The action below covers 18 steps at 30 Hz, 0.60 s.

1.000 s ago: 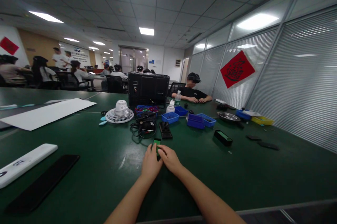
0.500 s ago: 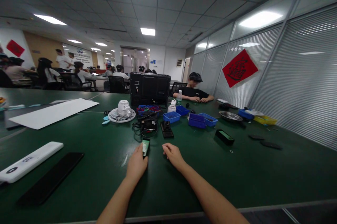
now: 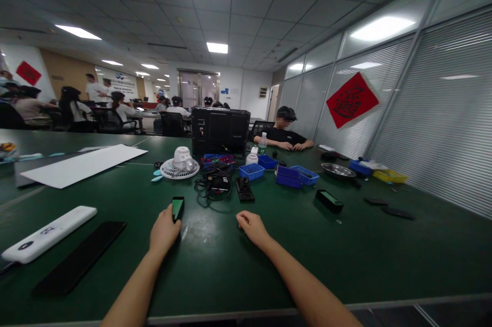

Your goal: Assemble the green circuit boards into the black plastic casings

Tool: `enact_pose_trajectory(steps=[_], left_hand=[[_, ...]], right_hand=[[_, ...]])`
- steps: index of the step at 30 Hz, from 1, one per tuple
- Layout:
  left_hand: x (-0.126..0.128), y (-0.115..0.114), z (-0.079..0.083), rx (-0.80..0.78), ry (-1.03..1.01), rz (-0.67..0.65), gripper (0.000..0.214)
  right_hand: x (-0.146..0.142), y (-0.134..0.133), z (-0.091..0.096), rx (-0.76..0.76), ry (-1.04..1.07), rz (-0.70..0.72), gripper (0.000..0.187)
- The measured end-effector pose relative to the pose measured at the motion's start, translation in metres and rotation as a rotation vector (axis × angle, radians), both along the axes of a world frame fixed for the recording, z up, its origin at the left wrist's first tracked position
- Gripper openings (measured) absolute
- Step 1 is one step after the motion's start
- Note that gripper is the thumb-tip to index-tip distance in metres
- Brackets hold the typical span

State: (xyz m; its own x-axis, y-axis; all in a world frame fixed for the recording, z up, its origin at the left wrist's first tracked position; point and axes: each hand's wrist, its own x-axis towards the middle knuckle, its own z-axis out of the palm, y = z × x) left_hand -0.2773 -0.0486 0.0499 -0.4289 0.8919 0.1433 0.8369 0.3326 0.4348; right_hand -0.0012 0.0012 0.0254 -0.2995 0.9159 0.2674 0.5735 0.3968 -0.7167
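Observation:
My left hand (image 3: 164, 231) rests on the green table (image 3: 215, 265) with its fingers closed on a small black block with a green face (image 3: 177, 208), held at its near end. My right hand (image 3: 251, 227) lies on the table about a hand's width to the right, fingers curled down and nothing seen in them. A tangle of black cables with a small device (image 3: 213, 186) and a small black part (image 3: 244, 189) lie just beyond both hands.
A white bar (image 3: 48, 233) and a black slab (image 3: 79, 257) lie at left. Farther back are a white sheet (image 3: 82, 164), a white fan (image 3: 180, 164), a black case (image 3: 220, 131), blue bins (image 3: 295, 176), a metal dish (image 3: 337, 169) and another black-green block (image 3: 328, 200). A person sits across the table; others at left.
My hands, together on the green-faced block one second ago, have parted. The left hand has carried the block leftward across the table. The right hand has stayed nearly in place.

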Motion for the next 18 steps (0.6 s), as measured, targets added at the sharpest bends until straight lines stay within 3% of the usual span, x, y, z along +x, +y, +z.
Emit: enact_pose_trajectory(steps=[8, 18], left_hand=[[0.003, -0.002, -0.004, 0.079, -0.005, 0.031, 0.063], [0.020, -0.004, -0.014, 0.108, 0.068, -0.042, 0.054]], right_hand=[[0.000, 0.002, -0.001, 0.039, -0.025, 0.011, 0.027], [-0.001, 0.002, 0.000, 0.004, -0.047, 0.015, 0.028]])
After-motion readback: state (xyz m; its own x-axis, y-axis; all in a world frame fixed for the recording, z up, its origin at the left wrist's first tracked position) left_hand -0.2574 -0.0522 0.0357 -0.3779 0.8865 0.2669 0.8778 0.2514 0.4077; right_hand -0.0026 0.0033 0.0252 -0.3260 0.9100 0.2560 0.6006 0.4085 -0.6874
